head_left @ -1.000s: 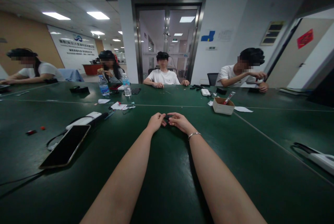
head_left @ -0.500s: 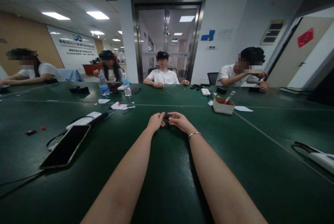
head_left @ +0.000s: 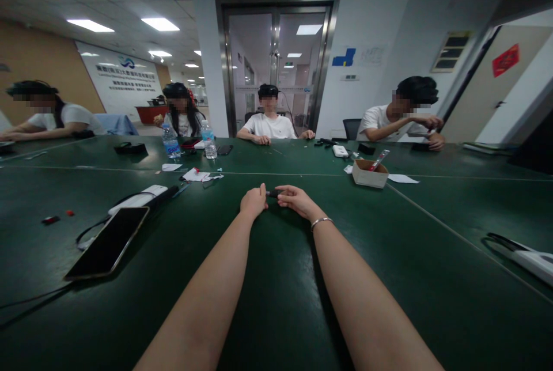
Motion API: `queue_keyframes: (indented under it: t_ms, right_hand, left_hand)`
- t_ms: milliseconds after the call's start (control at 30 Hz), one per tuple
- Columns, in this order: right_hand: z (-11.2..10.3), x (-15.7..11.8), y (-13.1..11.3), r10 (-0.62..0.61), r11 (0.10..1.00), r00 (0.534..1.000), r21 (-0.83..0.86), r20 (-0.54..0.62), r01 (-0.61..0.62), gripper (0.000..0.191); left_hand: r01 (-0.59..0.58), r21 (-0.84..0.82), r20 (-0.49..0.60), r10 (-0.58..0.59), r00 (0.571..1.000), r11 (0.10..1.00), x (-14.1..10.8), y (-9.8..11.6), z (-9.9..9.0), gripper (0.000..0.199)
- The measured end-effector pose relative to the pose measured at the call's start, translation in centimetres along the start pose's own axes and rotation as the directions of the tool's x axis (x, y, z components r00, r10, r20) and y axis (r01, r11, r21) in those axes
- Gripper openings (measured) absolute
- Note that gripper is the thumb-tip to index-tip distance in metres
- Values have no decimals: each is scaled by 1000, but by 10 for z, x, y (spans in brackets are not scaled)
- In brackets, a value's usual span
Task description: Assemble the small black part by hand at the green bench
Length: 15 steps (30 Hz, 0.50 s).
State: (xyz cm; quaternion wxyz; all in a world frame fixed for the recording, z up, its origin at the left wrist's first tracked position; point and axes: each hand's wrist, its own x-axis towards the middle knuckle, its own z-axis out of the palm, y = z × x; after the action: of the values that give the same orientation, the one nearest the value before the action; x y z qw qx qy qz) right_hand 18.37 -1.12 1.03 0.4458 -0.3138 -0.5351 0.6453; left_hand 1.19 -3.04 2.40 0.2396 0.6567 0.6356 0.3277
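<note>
From my end: the small, slim, dark object (head_left: 274,193) is between the two hands, well short of the dark green tabletop's (head_left: 276,290) far edge; can't tell if it touches the surface. Right hand (head_left: 300,203) is pinched on its right end; left hand (head_left: 253,204) is curled at the other end, can't tell if it actually grips. Main risk I see is slip: fingertip hold on a small part, so an uneven pull or twist could pop it loose and skid it off. Fingers hide much of it, so I could misjudge its angle. The silver metal bracelet (head_left: 320,221) could scrape the surface if that wrist drops. A wide swing of the left forearm (head_left: 216,273) could knock the black, pale-rimmed phone (head_left: 108,243).
</note>
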Motion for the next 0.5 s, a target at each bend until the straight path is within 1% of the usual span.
queue_keyframes:
  t_ms: [233, 500]
  right_hand:
    - [1, 0, 0, -4, 1000, 1000, -8, -2, 4, 34]
    - [2, 0, 0, 1, 1000, 1000, 2, 10, -1, 33]
  left_hand:
    - [9, -31, -9, -9, 1000, 999, 2, -2, 0, 62]
    - [19, 31, -69, -17, 997, 999, -4, 3, -3, 61]
